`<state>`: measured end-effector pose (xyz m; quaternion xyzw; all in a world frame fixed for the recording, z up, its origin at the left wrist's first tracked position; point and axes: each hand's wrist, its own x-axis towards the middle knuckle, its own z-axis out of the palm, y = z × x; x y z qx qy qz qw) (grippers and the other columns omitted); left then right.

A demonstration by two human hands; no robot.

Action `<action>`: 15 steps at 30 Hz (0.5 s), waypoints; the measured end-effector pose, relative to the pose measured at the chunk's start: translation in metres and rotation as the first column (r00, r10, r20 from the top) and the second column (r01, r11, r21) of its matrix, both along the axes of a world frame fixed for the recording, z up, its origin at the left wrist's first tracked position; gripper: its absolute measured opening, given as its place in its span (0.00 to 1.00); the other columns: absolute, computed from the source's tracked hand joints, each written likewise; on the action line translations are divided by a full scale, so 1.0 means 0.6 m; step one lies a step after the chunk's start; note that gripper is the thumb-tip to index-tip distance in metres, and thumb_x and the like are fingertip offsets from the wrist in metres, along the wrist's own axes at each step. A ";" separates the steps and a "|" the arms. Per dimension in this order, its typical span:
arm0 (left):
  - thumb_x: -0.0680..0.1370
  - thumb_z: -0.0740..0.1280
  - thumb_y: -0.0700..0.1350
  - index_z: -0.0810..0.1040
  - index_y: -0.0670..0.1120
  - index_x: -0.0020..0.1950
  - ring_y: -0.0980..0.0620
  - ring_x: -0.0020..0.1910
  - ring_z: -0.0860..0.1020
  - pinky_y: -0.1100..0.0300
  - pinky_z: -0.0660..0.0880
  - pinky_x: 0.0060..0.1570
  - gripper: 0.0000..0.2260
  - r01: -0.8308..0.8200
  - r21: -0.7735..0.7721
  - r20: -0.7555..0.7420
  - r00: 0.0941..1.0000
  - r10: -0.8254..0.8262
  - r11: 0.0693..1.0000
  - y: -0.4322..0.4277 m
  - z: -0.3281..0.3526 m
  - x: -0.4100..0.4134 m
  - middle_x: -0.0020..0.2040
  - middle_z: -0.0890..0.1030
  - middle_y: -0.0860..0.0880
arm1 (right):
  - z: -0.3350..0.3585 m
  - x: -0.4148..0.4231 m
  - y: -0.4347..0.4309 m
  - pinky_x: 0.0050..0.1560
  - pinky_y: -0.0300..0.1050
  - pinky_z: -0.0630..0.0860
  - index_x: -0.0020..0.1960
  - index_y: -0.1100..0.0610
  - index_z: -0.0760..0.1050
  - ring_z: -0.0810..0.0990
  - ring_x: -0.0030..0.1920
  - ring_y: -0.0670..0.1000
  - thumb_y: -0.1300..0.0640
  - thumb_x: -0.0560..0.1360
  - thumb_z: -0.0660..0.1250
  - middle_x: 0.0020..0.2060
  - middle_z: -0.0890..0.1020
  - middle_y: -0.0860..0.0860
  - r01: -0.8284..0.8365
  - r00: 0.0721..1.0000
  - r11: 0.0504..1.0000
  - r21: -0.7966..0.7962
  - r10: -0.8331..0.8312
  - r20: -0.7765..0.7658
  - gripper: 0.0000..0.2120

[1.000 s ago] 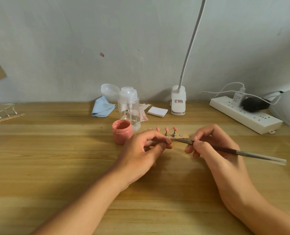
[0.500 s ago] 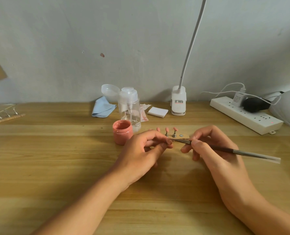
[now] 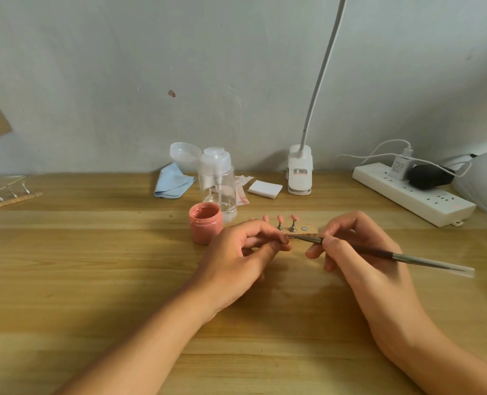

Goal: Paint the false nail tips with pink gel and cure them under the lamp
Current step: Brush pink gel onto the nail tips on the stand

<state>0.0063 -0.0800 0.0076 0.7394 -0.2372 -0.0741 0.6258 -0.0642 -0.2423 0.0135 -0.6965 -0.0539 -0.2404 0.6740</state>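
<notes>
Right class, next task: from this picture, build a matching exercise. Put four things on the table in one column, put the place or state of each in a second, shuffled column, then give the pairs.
Things
1. jar of pink gel
2. brush
3. blue cloth
4. power strip

Place or state
A. far right, with a black plug in it
B. pinched in the right hand
C. open, no lid on
D. crumpled, left of the clear bottle

Pairs: 1-C, 2-B, 3-D, 4-A
</notes>
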 end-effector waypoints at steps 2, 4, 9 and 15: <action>0.80 0.68 0.40 0.82 0.50 0.49 0.48 0.50 0.83 0.65 0.71 0.30 0.06 -0.006 0.007 0.005 1.000 0.006 1.000 0.001 -0.001 0.001 0.47 0.87 0.53 | -0.001 0.000 -0.001 0.35 0.32 0.73 0.42 0.64 0.73 0.78 0.32 0.41 0.71 0.77 0.63 0.34 0.83 0.58 0.006 1.000 1.000 -0.010 -0.006 0.009 0.07; 0.80 0.68 0.40 0.82 0.50 0.49 0.54 0.47 0.82 0.67 0.70 0.30 0.06 -0.014 0.014 0.024 1.000 0.014 1.000 0.001 -0.001 0.001 0.46 0.86 0.53 | 0.000 -0.001 -0.003 0.38 0.32 0.73 0.43 0.63 0.74 0.79 0.35 0.42 0.71 0.76 0.64 0.35 0.83 0.58 0.037 0.997 0.998 -0.044 -0.034 0.067 0.06; 0.79 0.69 0.43 0.84 0.50 0.51 0.63 0.47 0.80 0.70 0.67 0.34 0.05 -0.041 0.044 0.082 0.996 0.037 0.998 0.003 -0.003 0.004 0.45 0.86 0.55 | 0.004 -0.006 0.001 0.39 0.36 0.74 0.42 0.59 0.74 0.80 0.38 0.51 0.62 0.71 0.65 0.36 0.82 0.56 0.121 0.983 0.979 -0.166 -0.095 0.155 0.01; 0.79 0.69 0.44 0.85 0.54 0.49 0.63 0.45 0.79 0.70 0.67 0.36 0.06 -0.064 0.058 0.096 0.994 0.058 0.996 0.001 -0.005 0.004 0.44 0.86 0.56 | 0.005 -0.005 0.006 0.43 0.52 0.75 0.41 0.58 0.74 0.80 0.40 0.58 0.60 0.69 0.66 0.35 0.81 0.56 0.148 0.986 0.963 -0.225 -0.125 0.112 0.02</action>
